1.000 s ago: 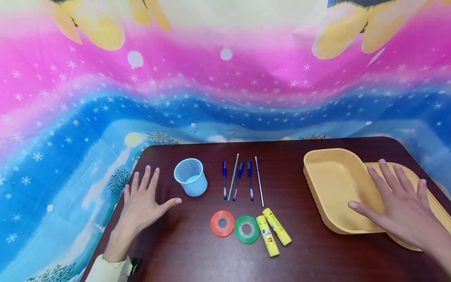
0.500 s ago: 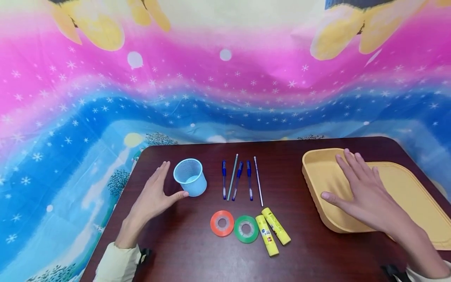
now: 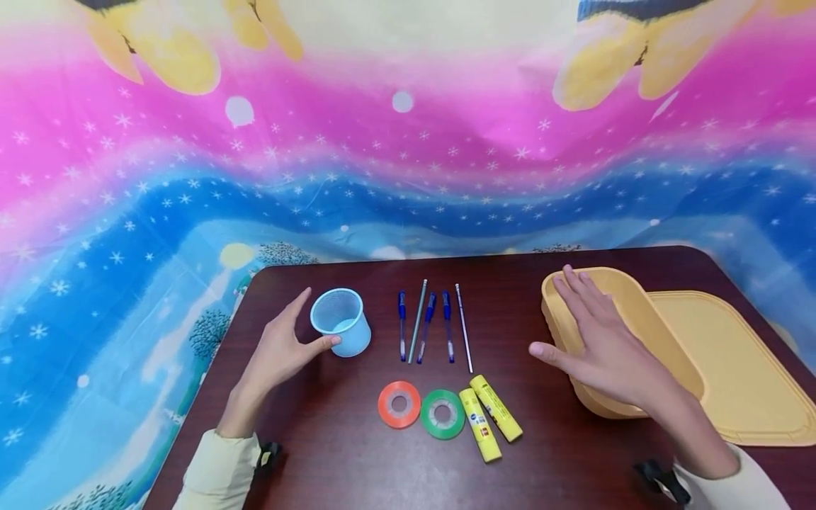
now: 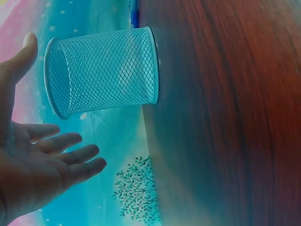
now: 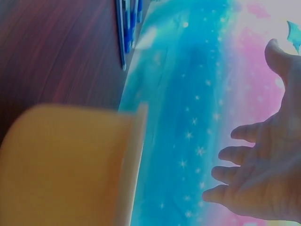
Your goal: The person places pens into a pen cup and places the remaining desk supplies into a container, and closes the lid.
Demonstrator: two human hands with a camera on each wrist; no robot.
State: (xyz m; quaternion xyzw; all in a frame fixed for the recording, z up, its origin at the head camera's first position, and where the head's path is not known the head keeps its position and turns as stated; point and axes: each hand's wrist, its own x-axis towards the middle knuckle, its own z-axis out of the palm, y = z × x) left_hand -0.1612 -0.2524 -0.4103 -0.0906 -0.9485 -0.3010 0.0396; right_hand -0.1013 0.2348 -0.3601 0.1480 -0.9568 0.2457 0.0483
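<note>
On the left of the table, a light-blue mesh pen cup (image 3: 353,333) stands upright. My left hand (image 3: 280,350) is beside it, fingers straight and thumb spread; the thumb overlaps the cup's front in the head view. The left wrist view shows a gap between those fingers and the mesh cup (image 4: 101,73). Over at the right, a yellow plastic bin (image 3: 669,347) sits with its hollow side up. My right hand (image 3: 605,347) hovers above its left side, palm down, fingers extended, holding nothing. That open palm (image 5: 268,174) also shows in the right wrist view.
Between the hands lie several blue pens (image 3: 448,312) and two pencils (image 3: 464,329). Nearer are an orange tape roll (image 3: 387,404), a green tape roll (image 3: 428,423) and two yellow glue sticks (image 3: 481,432), (image 3: 500,414). A yellow lid (image 3: 727,361) lies right of the bin, partly beneath it.
My right hand has moved left, from over the lid and the bin's right side to the bin's left side. My left hand has come rightward, closer to the pen cup.
</note>
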